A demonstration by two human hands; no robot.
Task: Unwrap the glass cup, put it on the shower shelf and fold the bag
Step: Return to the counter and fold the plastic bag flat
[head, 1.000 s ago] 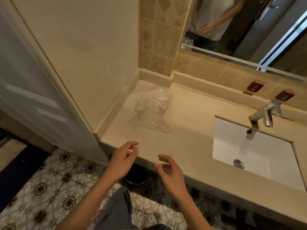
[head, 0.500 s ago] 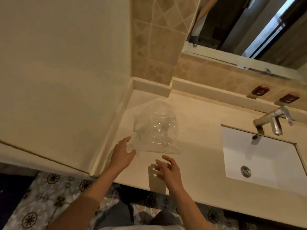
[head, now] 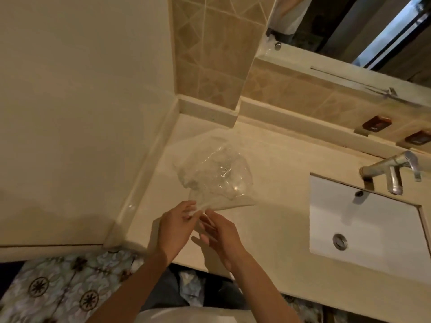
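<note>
A clear plastic bag [head: 242,201] lies crumpled on the beige countertop [head: 275,213], near the left corner by the wall. Inside it I can make out the glass cup [head: 219,174], lying down and blurred by the wrinkled film. My left hand [head: 175,226] pinches the bag's gathered near end between thumb and fingers. My right hand [head: 220,233] is just beside it, with fingers stretched out and touching the same near edge of the bag. No shower shelf is in view.
A white sink [head: 373,227] with a metal faucet [head: 391,170] is set into the counter on the right. Two brown holders [head: 376,123] sit on the back ledge below a mirror [head: 349,31]. A wall [head: 81,113] closes the left side.
Both hands have moved forward from the counter's front edge to the bag. My left hand has taken hold of its near end, and the right hand has reached it.
</note>
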